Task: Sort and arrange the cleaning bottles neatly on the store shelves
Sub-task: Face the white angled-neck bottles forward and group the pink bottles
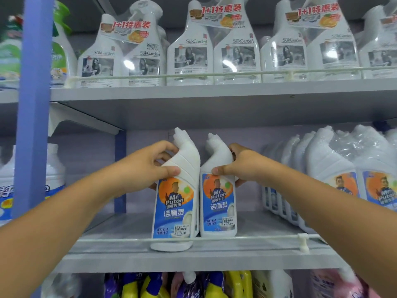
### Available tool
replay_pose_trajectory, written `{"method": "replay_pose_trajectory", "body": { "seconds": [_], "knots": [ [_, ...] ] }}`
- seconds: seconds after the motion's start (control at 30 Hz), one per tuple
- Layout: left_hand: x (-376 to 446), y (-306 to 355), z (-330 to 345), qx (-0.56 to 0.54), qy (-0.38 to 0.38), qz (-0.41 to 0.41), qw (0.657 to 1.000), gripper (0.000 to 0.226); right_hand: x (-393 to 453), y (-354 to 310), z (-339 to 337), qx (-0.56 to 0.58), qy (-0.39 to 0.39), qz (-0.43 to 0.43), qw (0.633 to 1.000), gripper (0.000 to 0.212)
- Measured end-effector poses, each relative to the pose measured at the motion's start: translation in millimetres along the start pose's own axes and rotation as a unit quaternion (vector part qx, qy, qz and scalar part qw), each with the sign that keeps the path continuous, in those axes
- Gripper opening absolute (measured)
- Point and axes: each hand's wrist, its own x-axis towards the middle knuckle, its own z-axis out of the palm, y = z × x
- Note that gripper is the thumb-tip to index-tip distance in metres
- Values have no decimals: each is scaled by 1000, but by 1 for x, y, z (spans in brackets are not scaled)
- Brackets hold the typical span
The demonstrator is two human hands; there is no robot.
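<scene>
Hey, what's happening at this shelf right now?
A person is arranging toilet cleaner on the grey middle shelf. The left hand grips the neck of one white angled-neck bottle with a blue and orange label; the right hand grips a matching bottle beside it. Both stand upright, side by side.
</scene>
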Motion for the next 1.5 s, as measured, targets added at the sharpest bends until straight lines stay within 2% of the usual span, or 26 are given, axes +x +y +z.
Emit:
{"method": "replay_pose_trajectory", "body": {
  "seconds": [0.1,0.17,0.23,0.3,0.5,0.7,0.83,1.0,1.13,1.4,1.5],
  "knots": [
    [-10,-4,8,83,50,25,995,43,-1,2,-1,17,9,-7,1000,50],
    [-26,-17,21,113,79,12,990,69,-1,6,1,28,19,-13,999,49],
    [-44,-31,36,89,92,-33,991,91,-1,10,4,40,28,-17,999,49],
    [-54,-39,48,49,103,-64,991,95,-4,12,6,44,28,-18,998,52],
    [-59,-41,62,19,155,-74,985,81,-22,36,20,47,-41,19,998,53],
    [-57,-47,72,10,167,-73,983,67,-26,47,26,103,-20,12,994,46],
    [-57,-55,75,-14,153,-96,983,51,-32,50,31,104,-22,6,994,43],
    [-56,-58,75,-33,139,-114,983,51,-33,55,35,104,-8,12,994,39],
    [-54,-56,78,-26,136,-113,984,37,-34,56,38,100,3,12,995,38],
    [-55,-50,70,-32,101,-137,985,57,-35,57,33,78,8,-1,997,33],
    [-49,-52,66,-86,99,-170,977,66,-36,57,31,75,-13,15,997,33]
  ]
}}
